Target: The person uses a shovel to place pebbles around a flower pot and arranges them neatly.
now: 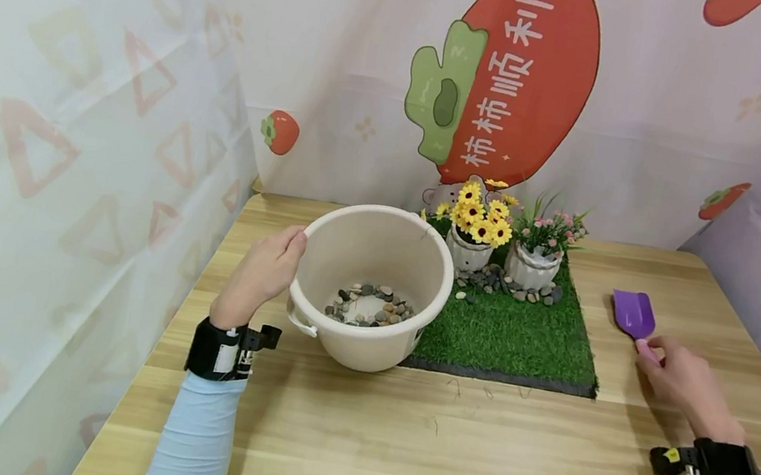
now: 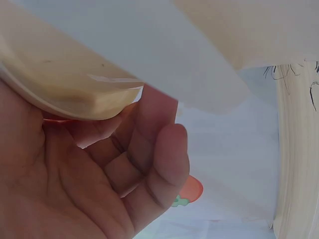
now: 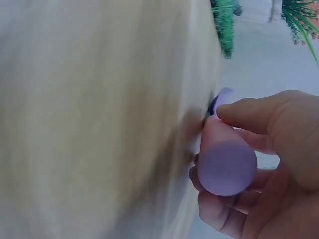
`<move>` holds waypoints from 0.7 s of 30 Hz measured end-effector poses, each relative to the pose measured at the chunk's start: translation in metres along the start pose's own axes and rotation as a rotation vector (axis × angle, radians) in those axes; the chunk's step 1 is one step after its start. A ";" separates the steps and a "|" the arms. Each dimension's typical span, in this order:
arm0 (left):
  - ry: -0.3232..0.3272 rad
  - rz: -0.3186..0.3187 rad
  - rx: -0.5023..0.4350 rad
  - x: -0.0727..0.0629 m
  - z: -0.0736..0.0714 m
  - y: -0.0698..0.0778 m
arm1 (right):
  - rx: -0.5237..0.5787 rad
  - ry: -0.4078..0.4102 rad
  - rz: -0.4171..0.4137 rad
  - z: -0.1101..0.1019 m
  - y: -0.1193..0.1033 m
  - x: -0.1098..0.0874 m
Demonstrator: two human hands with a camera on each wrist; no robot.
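Observation:
A beige bucket (image 1: 370, 350) stands left of centre, with several mixed pebbles (image 1: 380, 308) on its bottom. My left hand (image 1: 262, 277) grips its left rim; the left wrist view shows the fingers curled around that edge. To the right, my right hand (image 1: 689, 386) holds a small purple shovel (image 1: 633, 314) by its pink handle (image 3: 217, 134). The shovel's blade is low over the wooden table, right of the turf mat; whether it touches the wood I cannot tell. In the right wrist view the handle's rounded end faces the camera.
A green turf mat (image 1: 521, 343) lies beside the bucket, partly hidden by it. At its back stand a pot of yellow flowers (image 1: 471, 252) and a pot of pink flowers (image 1: 532, 268), with stones (image 1: 493, 280) around them. Printed cloth walls border the wooden table (image 1: 449, 464).

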State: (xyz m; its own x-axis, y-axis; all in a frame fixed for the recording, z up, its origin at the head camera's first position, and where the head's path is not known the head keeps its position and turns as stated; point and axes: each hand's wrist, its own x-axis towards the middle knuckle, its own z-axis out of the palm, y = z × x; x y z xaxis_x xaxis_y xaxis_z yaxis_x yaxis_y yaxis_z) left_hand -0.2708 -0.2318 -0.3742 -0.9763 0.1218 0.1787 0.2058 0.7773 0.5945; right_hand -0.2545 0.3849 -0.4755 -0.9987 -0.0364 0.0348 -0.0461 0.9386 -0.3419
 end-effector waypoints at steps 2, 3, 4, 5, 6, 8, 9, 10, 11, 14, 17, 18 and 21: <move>-0.018 0.000 0.000 0.001 0.000 0.002 | -0.005 0.047 0.001 -0.007 -0.009 -0.004; -0.024 -0.002 0.005 0.001 -0.001 0.003 | -0.005 0.088 -0.011 -0.011 -0.016 -0.005; -0.030 -0.008 0.008 0.000 -0.003 0.004 | 0.001 0.132 -0.028 -0.017 -0.026 -0.005; -0.031 -0.012 0.015 0.000 -0.004 0.005 | 0.001 0.174 -0.043 -0.022 -0.037 -0.005; -0.030 -0.018 0.020 -0.001 -0.006 0.006 | 0.006 0.218 -0.076 -0.028 -0.050 -0.005; -0.023 -0.026 0.038 -0.006 -0.012 0.007 | 0.031 0.289 -0.153 -0.037 -0.077 -0.002; -0.015 -0.029 0.046 -0.008 -0.015 0.008 | 0.038 0.303 -0.190 -0.041 -0.091 -0.001; -0.008 -0.029 0.052 -0.010 -0.017 0.009 | 0.046 0.303 -0.225 -0.044 -0.104 0.000; -0.006 -0.030 0.059 -0.012 -0.019 0.010 | 0.052 0.292 -0.258 -0.047 -0.117 0.002; -0.008 -0.034 0.072 -0.019 -0.022 0.013 | 0.106 0.213 -0.328 -0.047 -0.149 0.007; -0.014 -0.042 0.082 -0.025 -0.022 0.017 | 0.184 0.097 -0.372 -0.041 -0.178 0.017; -0.012 -0.044 0.085 -0.027 -0.021 0.018 | 0.216 0.051 -0.375 -0.039 -0.186 0.020; -0.004 -0.050 0.100 -0.032 -0.019 0.024 | 0.279 -0.063 -0.378 -0.032 -0.210 0.030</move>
State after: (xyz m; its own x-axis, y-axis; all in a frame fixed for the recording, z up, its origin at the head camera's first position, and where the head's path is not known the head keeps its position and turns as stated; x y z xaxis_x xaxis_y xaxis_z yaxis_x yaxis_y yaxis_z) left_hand -0.2338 -0.2292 -0.3506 -0.9855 0.0840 0.1473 0.1496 0.8399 0.5216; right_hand -0.2741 0.1973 -0.3725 -0.9096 -0.3868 0.1519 -0.4022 0.7275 -0.5559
